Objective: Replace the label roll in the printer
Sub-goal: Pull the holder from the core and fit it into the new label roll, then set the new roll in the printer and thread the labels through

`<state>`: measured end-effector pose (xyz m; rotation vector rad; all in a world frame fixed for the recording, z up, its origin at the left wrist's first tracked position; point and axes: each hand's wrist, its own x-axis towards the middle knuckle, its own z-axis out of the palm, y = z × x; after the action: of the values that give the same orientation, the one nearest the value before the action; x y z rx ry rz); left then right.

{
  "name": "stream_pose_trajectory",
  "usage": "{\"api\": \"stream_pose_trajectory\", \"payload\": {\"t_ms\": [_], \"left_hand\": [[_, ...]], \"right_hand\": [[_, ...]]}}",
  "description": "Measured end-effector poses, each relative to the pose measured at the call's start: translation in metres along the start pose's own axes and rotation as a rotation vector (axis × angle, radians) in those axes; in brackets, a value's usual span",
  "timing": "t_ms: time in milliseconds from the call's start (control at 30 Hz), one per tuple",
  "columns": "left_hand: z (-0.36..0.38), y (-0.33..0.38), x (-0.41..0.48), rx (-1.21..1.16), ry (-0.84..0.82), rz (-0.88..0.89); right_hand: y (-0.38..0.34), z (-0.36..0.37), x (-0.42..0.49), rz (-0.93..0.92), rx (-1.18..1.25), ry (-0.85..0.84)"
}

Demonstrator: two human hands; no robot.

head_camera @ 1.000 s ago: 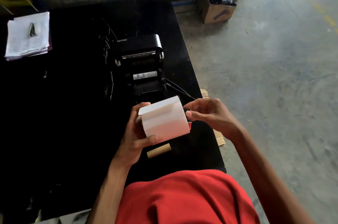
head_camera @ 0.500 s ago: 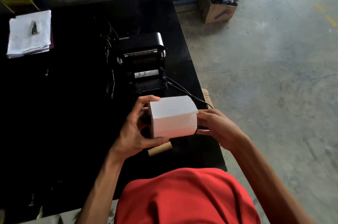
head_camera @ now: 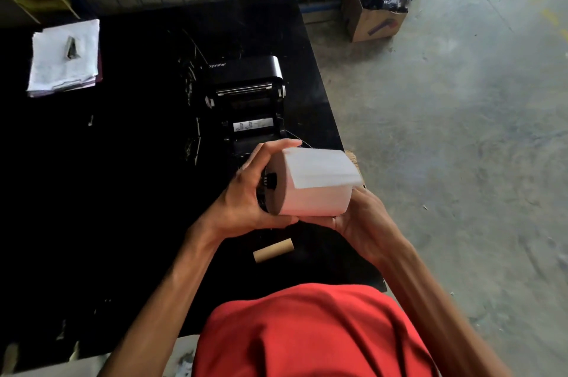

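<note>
While the printer [head_camera: 246,93] sits with its lid up on the black surface [head_camera: 123,176], just beyond the fingers, the new roll [head_camera: 316,183] is held above the surface's near right part, between both hands and clear of everything else. The left hand [head_camera: 246,192] wraps the roll's left end: its fingers [head_camera: 276,146] curl over the top edge and its thumb lies along the underside, closed on the roll. A black spindle [head_camera: 270,183] shows at the core on that end, just inside the left palm, so the grip there looks meant to seat or steady that piece in the core. The right hand [head_camera: 362,220] cups the roll from below and from the right end, palm up; its fingers are mostly hidden under the roll, so how tightly they close I cannot tell, though they bear its weight. A loose flap of label stock lies over the top of the roll, tilted toward the right.

Both forearms come in from the body, elbows out, wrists bent inward so the roll's axis runs left to right, matching the open bay. A bare cardboard core [head_camera: 273,250] lies on the surface just below the hands, probably the spent one. The roll is not yet in the printer.
</note>
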<state>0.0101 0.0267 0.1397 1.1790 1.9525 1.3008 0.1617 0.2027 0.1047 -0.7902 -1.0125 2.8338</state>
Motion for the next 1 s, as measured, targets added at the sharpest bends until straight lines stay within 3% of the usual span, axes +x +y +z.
{"api": "stream_pose_trajectory", "payload": {"t_ms": [167, 300, 367, 433, 500, 533, 633, 733, 1000], "left_hand": [[-0.002, 0.015, 0.016, 0.159, -0.056, 0.123], [-0.007, 0.023, 0.017, 0.0, -0.035, 0.156], [-0.006, 0.015, 0.012, -0.25, 0.141, 0.139], [0.001, -0.006, -0.001, -0.379, 0.418, 0.065], [0.017, -0.037, -0.02, -0.216, 0.643, -0.105], [0.028, -0.058, -0.033, -0.072, 0.675, -0.203], [0.06, -0.123, -0.081, 0.302, 0.456, -0.524], [0.077, -0.164, -0.122, 0.516, 0.21, -0.749], [0.097, -0.189, -0.138, 0.6, 0.271, -0.818]], "right_hand": [[0.0, -0.001, 0.008, -0.062, 0.018, -0.061], [-0.003, -0.006, 0.013, -0.134, -0.015, -0.091], [-0.007, -0.008, 0.016, -0.153, 0.017, -0.088], [-0.011, -0.01, 0.017, -0.162, 0.05, -0.084], [-0.014, -0.012, 0.019, -0.18, 0.046, -0.059], [-0.015, -0.013, 0.019, -0.183, 0.035, -0.055], [-0.015, -0.019, 0.021, -0.164, -0.001, -0.041], [-0.012, -0.024, 0.023, -0.124, -0.025, -0.023], [0.002, -0.03, 0.019, -0.03, 0.011, -0.019]]}}
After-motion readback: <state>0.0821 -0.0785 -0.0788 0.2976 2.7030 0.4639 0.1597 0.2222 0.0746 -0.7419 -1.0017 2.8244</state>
